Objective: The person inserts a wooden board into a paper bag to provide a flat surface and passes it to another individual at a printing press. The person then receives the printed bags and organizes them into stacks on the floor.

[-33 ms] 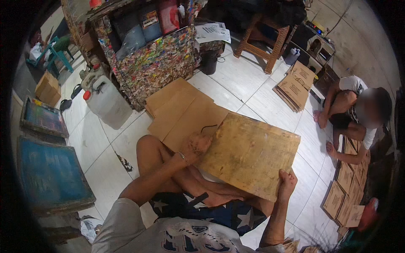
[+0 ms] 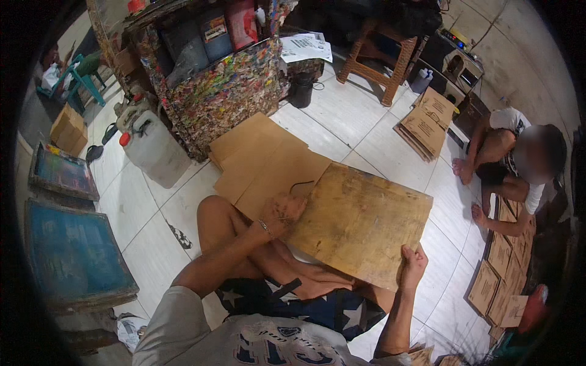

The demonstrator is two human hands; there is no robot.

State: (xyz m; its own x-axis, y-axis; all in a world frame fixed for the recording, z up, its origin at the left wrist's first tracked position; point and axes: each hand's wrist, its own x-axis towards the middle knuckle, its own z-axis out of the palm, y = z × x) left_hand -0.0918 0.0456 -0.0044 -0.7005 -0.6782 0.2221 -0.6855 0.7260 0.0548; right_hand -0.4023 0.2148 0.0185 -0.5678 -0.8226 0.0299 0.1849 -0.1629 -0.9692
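Because the right hand [image 2: 414,261] grasps the brown board [image 2: 366,222] only near its corner at four o'clock, thumb on top, the board could tip or twist if the other side lost support. It is held over the crossed legs, and whether they bear any weight cannot be told. The left hand [image 2: 285,210] is curled at the board's nine o'clock edge; whether it grips that edge or merely touches it is unclear. A thin dark strip [image 2: 301,183] beside those fingers might snag on the edge. The flat cardboard sheets [image 2: 262,161] at ten o'clock look loose, so a swing of the board that way could push them askew.

Of the containers, the translucent jerrycan [image 2: 155,152], red-capped, stands farther out between nine and ten; how full it is cannot be judged. Beyond it, the brown carton [image 2: 68,129] hides its contents. The paint-crusted stand [image 2: 226,100], between ten and eleven, holds dark, blue and red panels in its upper recess. At eleven, the black mug [image 2: 301,91] keeps its inside hidden.
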